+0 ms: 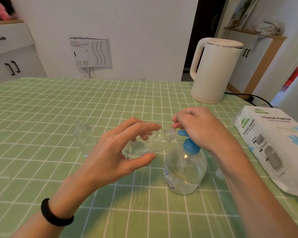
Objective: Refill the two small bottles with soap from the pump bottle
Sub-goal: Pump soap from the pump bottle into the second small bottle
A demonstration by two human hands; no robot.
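Note:
My left hand (120, 150) grips a small clear bottle (155, 142), tilted almost on its side with its open neck close to the blue nozzle. The pump bottle (185, 170) stands on the table, clear with a blue pump head (189, 146) and a little clear liquid at its bottom. My right hand (201, 127) rests on top of the pump head, fingers curled down over it; the top of the pump is hidden under the palm. A second small clear bottle (83, 138) stands upright and uncapped to the left, apart from both hands.
A green checked cloth covers the table (58, 109). At the back right stands a white electric kettle (215, 71) with its black cord (248, 97). A pack of tissue paper (272, 143) lies at the right edge.

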